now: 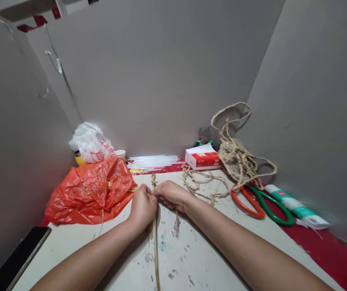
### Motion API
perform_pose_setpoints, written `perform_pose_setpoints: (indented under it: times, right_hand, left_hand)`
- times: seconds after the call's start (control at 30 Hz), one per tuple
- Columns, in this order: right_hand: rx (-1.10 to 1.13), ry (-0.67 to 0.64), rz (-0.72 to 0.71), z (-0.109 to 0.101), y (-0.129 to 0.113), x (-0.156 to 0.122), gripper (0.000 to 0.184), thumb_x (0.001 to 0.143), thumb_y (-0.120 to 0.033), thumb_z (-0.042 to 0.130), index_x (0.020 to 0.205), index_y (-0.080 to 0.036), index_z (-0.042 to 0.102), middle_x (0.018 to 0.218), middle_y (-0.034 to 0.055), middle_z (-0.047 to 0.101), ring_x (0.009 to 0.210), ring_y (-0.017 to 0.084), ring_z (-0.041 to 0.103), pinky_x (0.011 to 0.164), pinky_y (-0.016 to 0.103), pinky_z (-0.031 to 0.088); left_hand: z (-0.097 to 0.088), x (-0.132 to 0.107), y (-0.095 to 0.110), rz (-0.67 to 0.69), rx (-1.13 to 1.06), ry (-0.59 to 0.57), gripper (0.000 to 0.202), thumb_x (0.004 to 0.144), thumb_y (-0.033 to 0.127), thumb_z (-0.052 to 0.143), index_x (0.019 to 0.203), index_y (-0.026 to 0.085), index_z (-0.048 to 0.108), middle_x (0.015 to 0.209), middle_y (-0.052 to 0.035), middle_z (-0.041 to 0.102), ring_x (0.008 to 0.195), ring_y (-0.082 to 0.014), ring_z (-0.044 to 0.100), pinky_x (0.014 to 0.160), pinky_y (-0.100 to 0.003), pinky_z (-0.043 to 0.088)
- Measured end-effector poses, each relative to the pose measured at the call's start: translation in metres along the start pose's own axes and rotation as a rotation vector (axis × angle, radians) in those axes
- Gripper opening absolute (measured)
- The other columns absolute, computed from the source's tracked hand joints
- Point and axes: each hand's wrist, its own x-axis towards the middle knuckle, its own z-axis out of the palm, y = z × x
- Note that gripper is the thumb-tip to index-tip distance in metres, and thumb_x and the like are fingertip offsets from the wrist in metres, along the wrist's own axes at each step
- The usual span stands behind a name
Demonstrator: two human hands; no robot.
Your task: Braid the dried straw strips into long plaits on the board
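My left hand [143,207] and my right hand [171,195] meet at the middle of the white board [191,258], both closed in a pinch on thin straw strands [155,242]. A short braided piece [153,180] sticks out beyond the fingers, away from me. Loose strand ends trail from under the hands toward me across the board. A braided straw cord [202,184] lies just right of my right hand.
An orange plastic bag [91,194] lies at the left, with a white bag [90,143] behind it. A rope bundle [237,157], a tissue box [203,157], two scissors [260,202], a tube [295,206] and a phone [18,256] lie around. Grey cardboard walls enclose the table.
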Motion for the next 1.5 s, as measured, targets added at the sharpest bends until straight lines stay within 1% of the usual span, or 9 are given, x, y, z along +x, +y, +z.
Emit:
perform_pose_setpoints:
  times: [0.23, 0.33, 0.4, 0.53, 0.63, 0.73, 1.0, 1.2, 1.5]
  right_hand:
    - [0.030, -0.096, 0.052, -0.009, 0.002, 0.001, 0.023, 0.068, -0.014, 0.051, 0.050, -0.017, 0.036, 0.033, -0.0094, 0.031, 0.027, 0.002, 0.018, 0.029, 0.017, 0.010]
    - [0.050, -0.127, 0.069, -0.013, 0.001, 0.001, 0.022, 0.068, -0.016, 0.054, 0.054, -0.017, 0.037, 0.034, -0.0101, 0.031, 0.028, 0.002, 0.018, 0.029, 0.016, 0.010]
    - [0.064, -0.139, 0.073, -0.014, 0.000, 0.001, 0.022, 0.068, -0.018, 0.056, 0.055, -0.017, 0.038, 0.035, -0.0104, 0.031, 0.028, 0.002, 0.018, 0.029, 0.015, 0.010]
    - [0.072, -0.171, 0.079, -0.017, -0.001, 0.000, 0.024, 0.068, -0.020, 0.058, 0.056, -0.017, 0.038, 0.037, -0.0107, 0.030, 0.030, 0.001, 0.017, 0.030, 0.015, 0.010]
    - [0.057, -0.210, 0.083, -0.020, 0.000, 0.000, 0.017, 0.069, -0.020, 0.057, 0.059, -0.015, 0.044, 0.037, -0.0108, 0.030, 0.030, 0.002, 0.017, 0.030, 0.015, 0.010]
    - [0.043, -0.204, 0.087, -0.022, 0.001, 0.001, 0.020, 0.069, -0.020, 0.057, 0.057, -0.016, 0.041, 0.037, -0.0105, 0.030, 0.030, 0.002, 0.018, 0.030, 0.016, 0.010]
    - [-0.181, -0.099, 0.058, -0.021, -0.003, -0.002, 0.022, 0.068, -0.022, 0.060, 0.057, -0.018, 0.042, 0.031, -0.0104, 0.030, 0.026, 0.003, 0.019, 0.029, 0.019, 0.009]
    - [-0.344, -0.005, 0.004, -0.020, 0.001, -0.002, 0.014, 0.070, -0.017, 0.053, 0.059, -0.017, 0.044, 0.036, -0.0096, 0.032, 0.029, 0.003, 0.022, 0.032, 0.019, 0.012]
    - [-0.711, 0.107, -0.147, -0.019, -0.002, -0.004, 0.011, 0.070, -0.021, 0.054, 0.061, -0.015, 0.052, 0.049, -0.0056, 0.041, 0.045, 0.006, 0.032, 0.041, 0.019, 0.022]
  left_hand:
    - [-0.027, 0.009, 0.014, -0.170, -0.170, -0.246, 0.010, 0.066, 0.014, 0.054, 0.072, 0.018, 0.047, 0.044, 0.0068, 0.047, 0.036, -0.0082, 0.041, 0.040, -0.019, 0.027]
    - [-0.037, 0.020, 0.013, -0.144, -0.237, -0.094, 0.007, 0.064, 0.011, 0.054, 0.070, 0.015, 0.053, 0.052, 0.0047, 0.050, 0.043, -0.0069, 0.044, 0.044, -0.018, 0.032]
    - [-0.035, 0.025, 0.009, -0.195, -0.317, -0.086, 0.012, 0.063, 0.010, 0.055, 0.074, 0.015, 0.055, 0.057, 0.0036, 0.053, 0.047, -0.0071, 0.047, 0.047, -0.018, 0.036]
    - [-0.025, 0.028, 0.006, -0.412, -0.542, -0.404, 0.005, 0.069, 0.017, 0.050, 0.073, 0.014, 0.053, 0.054, 0.0006, 0.053, 0.044, -0.0086, 0.048, 0.044, -0.019, 0.036]
    - [-0.020, 0.029, 0.006, -0.433, -0.545, -0.543, 0.012, 0.070, 0.022, 0.047, 0.060, 0.015, 0.047, 0.046, 0.0042, 0.042, 0.033, -0.0042, 0.030, 0.034, -0.017, 0.018]
    - [-0.019, 0.030, 0.006, -0.439, -0.537, -0.536, 0.012, 0.066, 0.021, 0.049, 0.056, 0.017, 0.042, 0.044, 0.0076, 0.033, 0.031, -0.0023, 0.018, 0.034, -0.018, 0.008]
    - [-0.023, 0.033, 0.009, -0.380, -0.405, -0.487, 0.014, 0.064, 0.021, 0.048, 0.051, 0.016, 0.048, 0.041, 0.0067, 0.030, 0.033, -0.0037, 0.019, 0.035, -0.021, 0.010]
    - [-0.024, 0.034, 0.006, -0.386, -0.416, -0.611, 0.022, 0.069, 0.030, 0.056, 0.054, 0.017, 0.047, 0.043, 0.0072, 0.030, 0.033, -0.0032, 0.019, 0.035, -0.021, 0.008]
    - [-0.026, 0.035, 0.005, -0.441, -0.530, -0.700, 0.014, 0.070, 0.022, 0.054, 0.059, 0.014, 0.054, 0.044, 0.0071, 0.032, 0.033, -0.0024, 0.019, 0.035, -0.020, 0.008]
